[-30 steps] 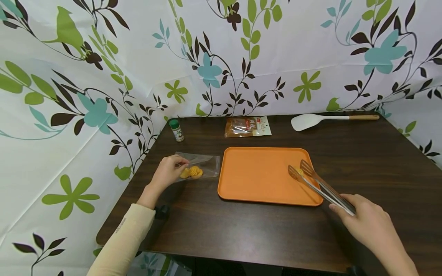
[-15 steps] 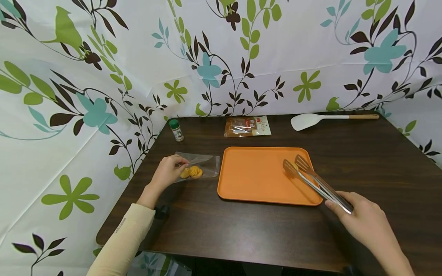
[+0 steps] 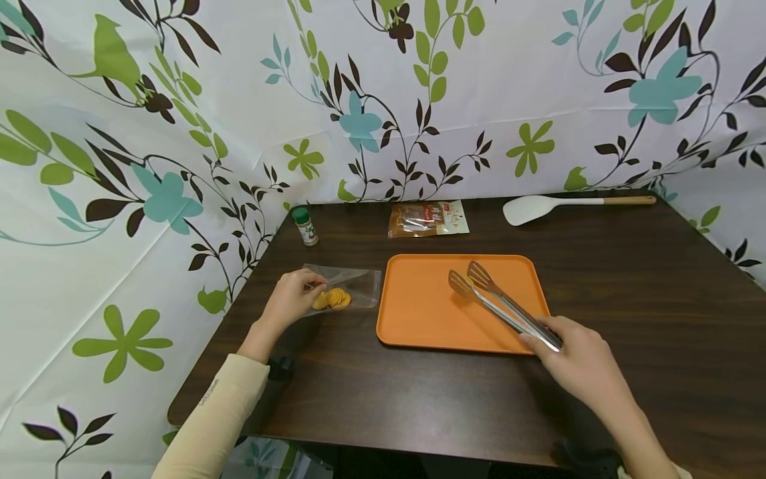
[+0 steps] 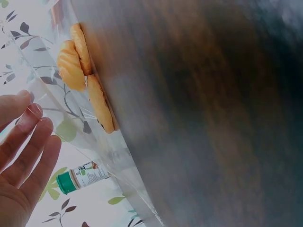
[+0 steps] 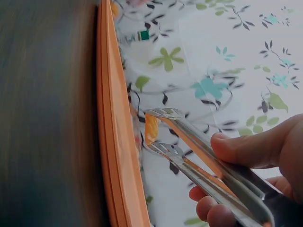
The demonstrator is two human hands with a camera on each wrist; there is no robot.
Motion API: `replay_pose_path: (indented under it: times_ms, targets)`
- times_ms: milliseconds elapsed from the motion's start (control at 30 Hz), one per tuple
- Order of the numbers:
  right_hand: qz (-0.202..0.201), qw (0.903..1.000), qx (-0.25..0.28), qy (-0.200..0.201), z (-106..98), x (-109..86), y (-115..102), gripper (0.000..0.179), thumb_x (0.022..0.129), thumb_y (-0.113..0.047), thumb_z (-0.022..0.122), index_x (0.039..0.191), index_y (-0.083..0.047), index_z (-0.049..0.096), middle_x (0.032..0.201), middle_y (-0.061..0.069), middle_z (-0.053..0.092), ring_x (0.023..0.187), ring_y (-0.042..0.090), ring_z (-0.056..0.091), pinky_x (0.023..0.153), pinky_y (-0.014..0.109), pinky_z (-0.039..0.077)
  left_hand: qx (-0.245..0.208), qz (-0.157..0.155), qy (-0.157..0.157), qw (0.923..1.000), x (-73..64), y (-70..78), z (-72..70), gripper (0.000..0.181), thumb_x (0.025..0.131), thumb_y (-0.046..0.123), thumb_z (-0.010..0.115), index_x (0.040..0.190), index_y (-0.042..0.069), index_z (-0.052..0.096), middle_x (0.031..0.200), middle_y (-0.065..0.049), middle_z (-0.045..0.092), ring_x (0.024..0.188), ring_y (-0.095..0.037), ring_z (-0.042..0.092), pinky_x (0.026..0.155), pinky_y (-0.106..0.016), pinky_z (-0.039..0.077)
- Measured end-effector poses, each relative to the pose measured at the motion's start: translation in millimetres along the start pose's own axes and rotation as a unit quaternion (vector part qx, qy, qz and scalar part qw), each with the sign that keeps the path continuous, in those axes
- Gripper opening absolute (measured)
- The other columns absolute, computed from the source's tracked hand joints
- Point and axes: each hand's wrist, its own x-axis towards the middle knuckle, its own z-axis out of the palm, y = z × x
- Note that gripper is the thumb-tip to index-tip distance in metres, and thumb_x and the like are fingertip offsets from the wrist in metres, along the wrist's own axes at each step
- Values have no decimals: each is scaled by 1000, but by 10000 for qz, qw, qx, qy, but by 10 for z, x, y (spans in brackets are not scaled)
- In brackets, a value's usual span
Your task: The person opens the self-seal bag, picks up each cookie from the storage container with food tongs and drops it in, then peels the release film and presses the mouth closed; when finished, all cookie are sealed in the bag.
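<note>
Steel tongs (image 3: 520, 311), in the head view, have swung left over the orange tray (image 3: 413, 326), reaching ahead of the right grip (image 3: 580, 359), which pinches them; this brings their tips nearer the clear plastic bag (image 3: 365, 286), its edge pinched in the left grip (image 3: 291, 296). Left wrist: ridged cookies (image 4: 71, 66) lie just ahead of that grip, inside the bag. Right wrist: the carried cookie (image 5: 151, 128) hangs between the tong tips, beyond the right grip

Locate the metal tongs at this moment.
In the head view, the metal tongs are right of centre, gripped by the right hand, tips over the orange tray.
</note>
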Motion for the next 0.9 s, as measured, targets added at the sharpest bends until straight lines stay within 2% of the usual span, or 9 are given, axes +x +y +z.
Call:
replay_pose_path:
  times_ms: [167,267,533,900]
  targets:
    - [-266,9994,193,76,145,80,-187,49,91,-41,68,119,-1,67,105,15,70,83,25,64,68,41,48,14,4,9,10000,-10,1,-6,9,89,6,70,94,0,76,91,-11,72,82,-25,69,75,-42,58]
    - [-408,9987,291,77,222,127,-294,44,90,-36,70,117,-2,68,104,12,70,81,21,62,66,38,47,-8,16,10,10000,-11,17,-16,8,89,5,70,94,0,76,91,-11,72,81,-25,69,75,-42,58]
    - [-858,9955,385,122,380,241,-542,40,89,-32,72,116,-2,69,104,11,71,82,21,64,67,39,49,21,-92,18,10000,-19,27,-25,7,88,6,72,91,2,76,90,-10,72,82,-25,69,75,-42,58]
    - [-1045,9932,487,-138,565,374,-831,41,89,-32,72,116,-2,68,103,9,70,82,19,64,70,37,51,2,-204,41,9998,-36,63,-43,5,87,5,71,90,2,74,90,-11,71,83,-26,68,75,-43,58]
